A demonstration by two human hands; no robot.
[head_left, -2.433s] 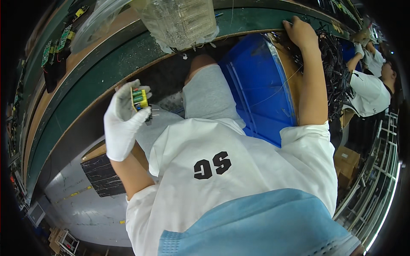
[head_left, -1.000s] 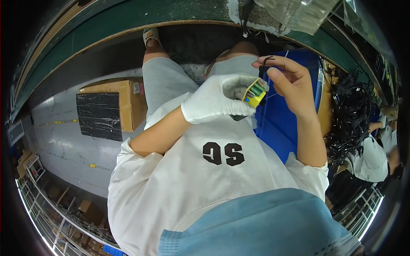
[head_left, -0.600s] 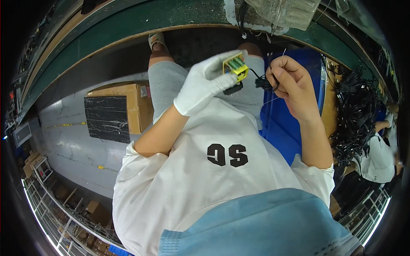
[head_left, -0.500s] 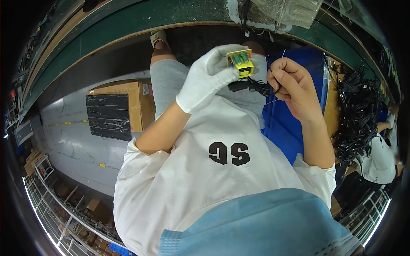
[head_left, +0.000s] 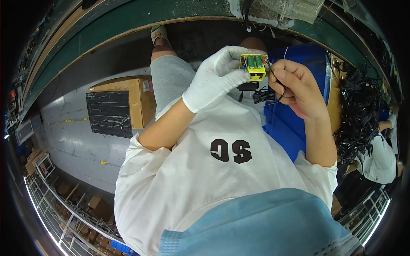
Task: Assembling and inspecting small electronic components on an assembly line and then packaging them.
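Note:
In a white glove, my left hand point(head_left: 217, 77) grips a small circuit board point(head_left: 255, 67) by its left edge. Green cylindrical capacitors and a yellow-wrapped transformer stand on that board. My bare right hand point(head_left: 297, 87) is closed, with thumb and fingers pinching a thin black cable point(head_left: 273, 73) at the board's right side. A thin wire sticks up above the right fingers. Below the board hangs a bundled coil of black cable point(head_left: 264, 95), with a black block-shaped piece point(head_left: 248, 86) beside it. Whether the cable's end touches the board, I cannot tell.
A green workbench edge point(head_left: 141, 19) runs across the top. On the right stand a blue bin point(head_left: 282, 132) and a large heap of black cables point(head_left: 361, 111). A cardboard box point(head_left: 134, 102) sits on the floor at left. Another person point(head_left: 378, 160) is at far right.
My left hand has shifted right with the circuit board, bringing it close to my right fingers. The cable coil has swung slightly. My right hand has moved a little to the right.

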